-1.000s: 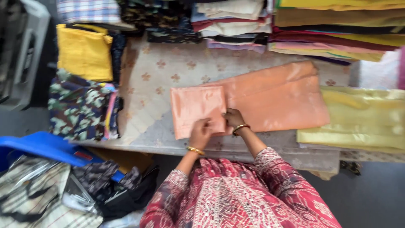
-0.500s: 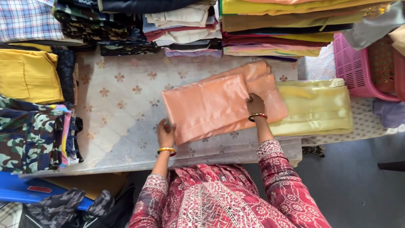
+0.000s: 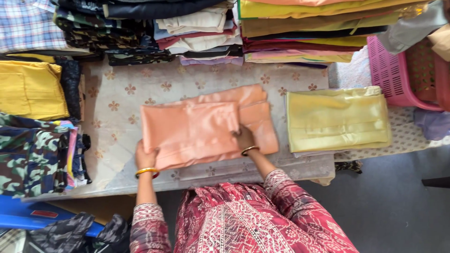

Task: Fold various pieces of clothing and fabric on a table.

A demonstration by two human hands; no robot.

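Note:
A peach satin cloth, folded into a rectangle with a second layer showing on its right, lies on the patterned table. My left hand grips the cloth's near left corner. My right hand rests on the cloth's right side, at the edge of the upper fold, fingers curled onto the fabric. Both wrists carry gold bangles. I wear a red patterned top.
A folded yellow-green satin cloth lies right of the peach one. Stacks of folded fabrics line the far edge. Yellow cloth and camouflage clothes sit left. A pink plastic basket stands right. Blue plastic below left.
The view has shifted, so the table sits more central. My hands have spread apart along the peach cloth, and its upper fold now lies over the left part.

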